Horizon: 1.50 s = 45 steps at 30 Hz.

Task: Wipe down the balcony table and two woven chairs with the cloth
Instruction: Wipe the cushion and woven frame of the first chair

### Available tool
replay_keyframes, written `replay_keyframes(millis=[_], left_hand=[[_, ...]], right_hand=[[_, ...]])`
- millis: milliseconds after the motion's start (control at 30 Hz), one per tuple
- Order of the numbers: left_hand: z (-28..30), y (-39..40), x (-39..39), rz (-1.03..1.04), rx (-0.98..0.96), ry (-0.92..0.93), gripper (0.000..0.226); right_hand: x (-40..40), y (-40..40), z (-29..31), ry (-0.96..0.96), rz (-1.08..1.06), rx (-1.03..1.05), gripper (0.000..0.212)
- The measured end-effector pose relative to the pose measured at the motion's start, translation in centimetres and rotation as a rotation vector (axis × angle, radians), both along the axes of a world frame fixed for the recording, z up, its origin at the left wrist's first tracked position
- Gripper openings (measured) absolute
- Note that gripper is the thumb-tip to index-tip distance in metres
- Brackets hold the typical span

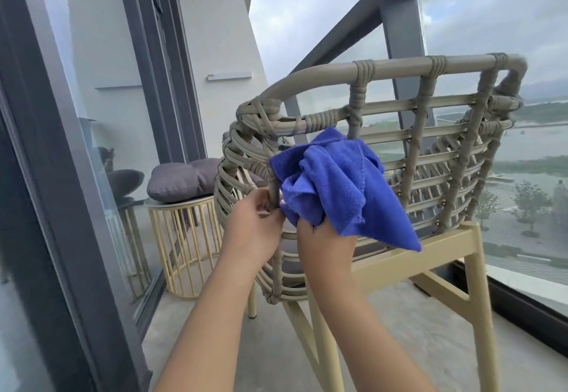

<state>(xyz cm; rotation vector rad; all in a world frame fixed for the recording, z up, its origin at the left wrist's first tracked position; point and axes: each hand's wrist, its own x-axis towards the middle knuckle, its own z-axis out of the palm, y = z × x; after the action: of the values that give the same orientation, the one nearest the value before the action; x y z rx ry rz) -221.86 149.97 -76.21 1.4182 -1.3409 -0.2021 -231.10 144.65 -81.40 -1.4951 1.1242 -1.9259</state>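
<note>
While the head camera is looking down along both bare forearms, these lines are covering its single view.
Chair: a beige woven-rope chair with a rounded tubular back rail (399, 67) is standing tilted in view, its back facing the camera, its pale yellow metal legs reaching down to the grey balcony floor (430, 330).
Left hand: the left hand (255, 225) is curling its fingers round a vertical wrapped post at the left side of the chair back, gripping it.
Right hand: the right hand (325, 238) is clutching a bunched blue microfibre cloth (335, 182) from below, fingers closed into the fabric.
Cloth: it is pressing against the woven slats of the chair back just right of the gripped post, one corner hanging down over the seat frame.
Table: a small round table with pale yellow slatted legs (181, 238) is standing behind the chair, to the left, beside the dark-framed glass door (61, 145).
Cushions: grey padded cushions (181, 179) are lying piled on the table top.
Railing: a dark metal rail with glass panels (399, 22) is running behind the chair on the right.
</note>
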Motion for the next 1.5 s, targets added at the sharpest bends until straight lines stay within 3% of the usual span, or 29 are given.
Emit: replay_keyframes(millis=[33, 100, 200, 267, 367, 467, 600, 800, 900, 1100, 1300, 1433, 1500], left_hand=[[0.0, 0.0, -0.1, 0.004, -0.001, 0.001, 0.015], [0.0, 0.0, -0.1, 0.017, 0.004, -0.004, 0.017], [-0.1, 0.1, -0.2, 0.02, 0.004, -0.012, 0.017], [-0.1, 0.2, -0.2, 0.01, -0.006, -0.002, 0.02], [-0.3, 0.2, -0.2, -0.021, -0.005, 0.028, 0.023], [-0.4, 0.0, -0.1, -0.051, -0.021, 0.064, 0.023], [-0.5, 0.0, -0.1, 0.004, -0.004, 0.021, 0.019], [-0.3, 0.0, -0.3, 0.02, 0.009, 0.01, 0.026], [-0.4, -0.1, -0.3, 0.046, 0.013, 0.009, 0.027], [-0.4, 0.1, -0.3, 0.046, 0.014, 0.02, 0.025], [-0.5, 0.1, -0.3, 0.062, 0.019, 0.013, 0.02], [-0.3, 0.1, -0.6, 0.05, 0.005, 0.021, 0.008], [0.1, 0.5, -1.0, 0.029, 0.007, 0.098, 0.032]], right_hand=[[0.4, -0.4, -1.1, 0.048, 0.049, 0.024, 0.011], [0.2, -0.1, -1.1, 0.161, -0.095, -0.031, 0.008], [0.8, -0.3, -1.1, 0.096, -0.166, -0.215, 0.043], [1.0, -0.4, -1.5, 0.097, -0.118, -0.225, 0.052], [0.9, -0.4, -2.4, 0.059, -0.1, -0.271, 0.036], [0.8, -0.8, -2.8, 0.051, -0.129, -0.341, 0.047], [0.2, -0.5, -4.1, 0.096, -0.058, -0.335, 0.042], [0.0, -0.5, -5.4, 0.194, -0.089, -0.183, 0.042], [-0.6, -0.2, -6.6, 0.293, -0.035, -0.179, 0.021], [-1.3, -0.4, -7.6, 0.367, -0.058, -0.136, 0.021], [-2.6, 0.7, -7.4, 0.312, 0.089, -0.152, 0.034], [-2.2, 1.1, -5.4, 0.076, 0.031, -0.214, 0.037], [-2.3, 1.7, -3.3, -0.041, 0.033, -0.279, 0.039]])
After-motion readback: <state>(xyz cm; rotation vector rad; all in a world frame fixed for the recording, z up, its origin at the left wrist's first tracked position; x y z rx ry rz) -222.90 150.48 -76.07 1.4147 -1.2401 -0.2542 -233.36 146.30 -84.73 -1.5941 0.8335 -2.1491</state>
